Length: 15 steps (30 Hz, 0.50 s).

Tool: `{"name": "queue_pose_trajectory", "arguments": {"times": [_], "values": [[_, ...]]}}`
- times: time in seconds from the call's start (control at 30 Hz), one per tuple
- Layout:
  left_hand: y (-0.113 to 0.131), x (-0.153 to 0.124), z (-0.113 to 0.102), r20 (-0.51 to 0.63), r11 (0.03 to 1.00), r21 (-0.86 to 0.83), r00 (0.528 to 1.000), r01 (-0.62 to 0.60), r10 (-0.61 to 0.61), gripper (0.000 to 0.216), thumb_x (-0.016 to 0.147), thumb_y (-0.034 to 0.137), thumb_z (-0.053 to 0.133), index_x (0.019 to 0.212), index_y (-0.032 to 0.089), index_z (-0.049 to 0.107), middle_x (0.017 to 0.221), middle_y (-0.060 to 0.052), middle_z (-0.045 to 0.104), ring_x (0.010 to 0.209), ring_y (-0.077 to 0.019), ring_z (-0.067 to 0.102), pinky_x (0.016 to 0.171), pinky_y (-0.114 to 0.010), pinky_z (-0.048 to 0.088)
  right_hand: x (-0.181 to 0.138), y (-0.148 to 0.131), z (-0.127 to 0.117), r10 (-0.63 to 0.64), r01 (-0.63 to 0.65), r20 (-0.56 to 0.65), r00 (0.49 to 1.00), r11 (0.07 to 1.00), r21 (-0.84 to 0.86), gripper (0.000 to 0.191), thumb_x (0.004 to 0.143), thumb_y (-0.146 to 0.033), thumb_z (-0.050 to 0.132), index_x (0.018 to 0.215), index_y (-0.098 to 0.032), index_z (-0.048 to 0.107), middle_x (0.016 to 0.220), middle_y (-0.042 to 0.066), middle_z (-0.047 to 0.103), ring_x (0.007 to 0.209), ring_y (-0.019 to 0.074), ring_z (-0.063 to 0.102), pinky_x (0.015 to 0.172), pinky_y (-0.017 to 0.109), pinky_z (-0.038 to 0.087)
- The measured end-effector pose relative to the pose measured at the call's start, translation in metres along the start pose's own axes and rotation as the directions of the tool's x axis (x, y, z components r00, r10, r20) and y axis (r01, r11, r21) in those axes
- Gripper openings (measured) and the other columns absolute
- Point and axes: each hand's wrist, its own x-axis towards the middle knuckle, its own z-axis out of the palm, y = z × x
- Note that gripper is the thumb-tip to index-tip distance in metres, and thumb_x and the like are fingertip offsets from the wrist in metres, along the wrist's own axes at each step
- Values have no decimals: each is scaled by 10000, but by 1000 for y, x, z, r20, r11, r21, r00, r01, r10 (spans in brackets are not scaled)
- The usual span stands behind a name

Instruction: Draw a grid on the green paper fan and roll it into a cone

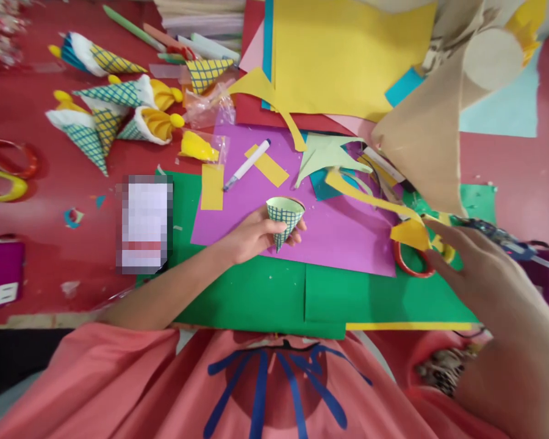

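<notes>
My left hand is closed around a small paper cone with a green grid pattern, its open end up, held over the purple sheet. My right hand reaches out at the right with fingers stretched and apart, its fingertips next to a yellow paper scrap and red-handled scissors. A glue gun lies just beyond that hand.
Finished paper cones with yellow tops lie at the back left. A white marker, yellow strips, a green sheet, large yellow paper and a brown paper shape cover the red table. Scissor handles lie far left.
</notes>
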Motion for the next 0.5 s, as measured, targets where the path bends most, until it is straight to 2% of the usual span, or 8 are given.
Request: {"name": "queue_pose_trajectory", "arguments": {"times": [0.07, 0.13, 0.2, 0.27, 0.33, 0.43, 0.5], "values": [[0, 0, 1, -3, 998, 27, 999, -50, 50, 290, 693, 245, 711, 941, 126, 615, 834, -39, 680, 669, -122, 647, 587, -221, 508, -1, 14, 14, -12, 14, 107, 994, 1000, -14, 529, 864, -309, 483, 1377, -196, 419, 1280, 144, 574, 1099, 331, 611, 885, 432, 524], [0, 1, 2, -16, 993, 84, 997, -77, 79, 279, 705, 281, 715, 905, 119, 607, 811, -34, 667, 620, -106, 626, 533, -209, 486, 3, 18, 26, -31, 35, 130, 991, 999, -31, 592, 843, -272, 487, 1412, -174, 354, 1336, 161, 513, 1172, 329, 561, 960, 417, 481], [0, 2, 4, -27, 984, 155, 995, -88, 94, 299, 723, 321, 716, 905, 119, 592, 789, -32, 661, 586, -96, 611, 493, -199, 465, 11, 14, 33, 37, -35, 59, 998, 998, -44, 610, 810, -289, 521, 1383, -141, 372, 1162, 173, 580, 1082, 345, 593, 924, 427, 489], [0, 2, 5, -34, 972, 218, 995, -84, 93, 316, 747, 359, 702, 909, 119, 577, 752, -33, 657, 572, -96, 606, 465, -190, 444, 19, 9, 33, 60, -59, 33, 998, 997, -42, 599, 793, -342, 551, 1341, -137, 418, 1015, 167, 580, 998, 355, 608, 872, 433, 499], [-1, 3, 5, -59, 963, 258, 994, -76, 94, 316, 763, 380, 687, 900, 122, 565, 739, -36, 660, 562, -94, 602, 444, -184, 428, 26, 4, 30, 37, -37, 85, 996, 999, -1, 536, 833, -350, 511, 1327, -151, 448, 944, 163, 578, 958, 333, 617, 829, 392, 504], [-4, 3, 3, -124, 952, 298, 986, -73, 115, 299, 777, 378, 669, 908, 130, 564, 808, -47, 682, 552, -82, 593, 431, -178, 418, 29, 2, 25, 107, -113, 82, 991, 992, 64, 497, 850, -379, 500, 1309, -190, 484, 999, 178, 615, 905, 316, 636, 728, 369, 501], [-5, 3, 1, -144, 945, 319, 982, -71, 122, 281, 792, 374, 650, 916, 134, 574, 839, -49, 691, 561, -77, 593, 439, -175, 421, 26, 5, 22, 152, -159, 75, 986, 982, 101, 440, 836, -331, 514, 1265, -233, 528, 1049, 160, 641, 907, 302, 642, 721, 368, 490]]}}
